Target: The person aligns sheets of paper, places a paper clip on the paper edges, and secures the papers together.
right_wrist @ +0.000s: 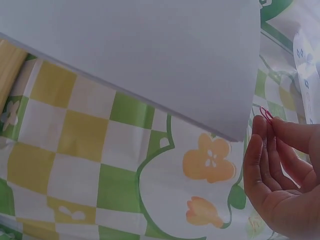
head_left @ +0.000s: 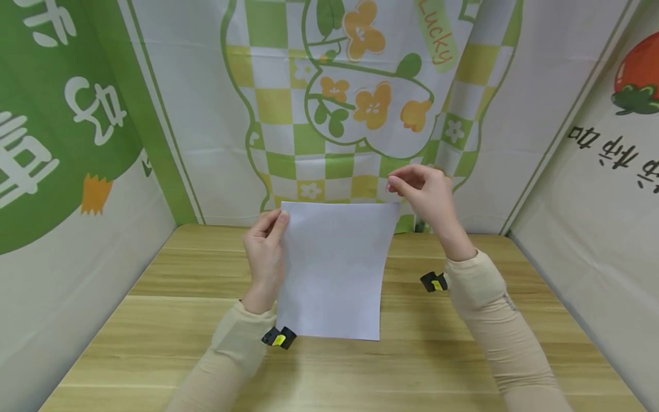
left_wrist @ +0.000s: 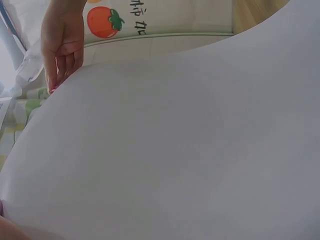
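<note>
My left hand grips a white sheet of paper by its upper left edge, thumb on the near face. The paper hangs upright over the table, slightly bowed, and fills most of the left wrist view. Beyond the paper's upper right corner, my right hand is raised. Between its thumb and index finger it pinches a small pink-red paper clip, whose loop sticks out past the fingertips. The clip is apart from the paper corner in the right wrist view.
Below is a wooden table. A curtain with green and yellow checks and orange flowers hangs behind it. Printed cloth walls stand left and right, one with a tomato picture. Black wrist mounts sit at both cuffs.
</note>
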A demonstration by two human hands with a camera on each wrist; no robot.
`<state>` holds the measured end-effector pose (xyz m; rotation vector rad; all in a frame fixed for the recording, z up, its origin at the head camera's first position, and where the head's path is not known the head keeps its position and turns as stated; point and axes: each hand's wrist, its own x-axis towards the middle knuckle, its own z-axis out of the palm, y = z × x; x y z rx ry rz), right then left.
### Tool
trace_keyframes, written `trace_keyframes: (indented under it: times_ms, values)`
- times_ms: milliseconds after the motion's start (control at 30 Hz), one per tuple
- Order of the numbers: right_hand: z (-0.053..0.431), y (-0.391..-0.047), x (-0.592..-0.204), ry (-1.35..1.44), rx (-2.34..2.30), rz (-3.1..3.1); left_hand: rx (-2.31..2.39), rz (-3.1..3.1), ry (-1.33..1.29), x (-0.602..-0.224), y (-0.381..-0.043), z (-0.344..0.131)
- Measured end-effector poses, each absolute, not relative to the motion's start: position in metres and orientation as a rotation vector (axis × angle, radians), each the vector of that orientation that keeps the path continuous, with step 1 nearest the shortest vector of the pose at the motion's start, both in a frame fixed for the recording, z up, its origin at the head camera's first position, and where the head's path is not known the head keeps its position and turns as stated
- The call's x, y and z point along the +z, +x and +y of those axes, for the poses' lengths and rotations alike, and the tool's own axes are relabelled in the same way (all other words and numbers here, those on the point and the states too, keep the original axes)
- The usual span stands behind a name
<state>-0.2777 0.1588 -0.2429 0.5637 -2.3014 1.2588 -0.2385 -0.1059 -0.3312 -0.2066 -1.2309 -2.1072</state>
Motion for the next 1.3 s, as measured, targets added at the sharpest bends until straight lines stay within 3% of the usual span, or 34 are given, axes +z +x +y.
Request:
trace_keyframes:
  times_ms: [1300]
  values:
    - [0.114,-0.271,-0.241,0.737,1.339,-2.221,-2.133,-1.173,-0.26,-0.332,-0.239,-0.093]
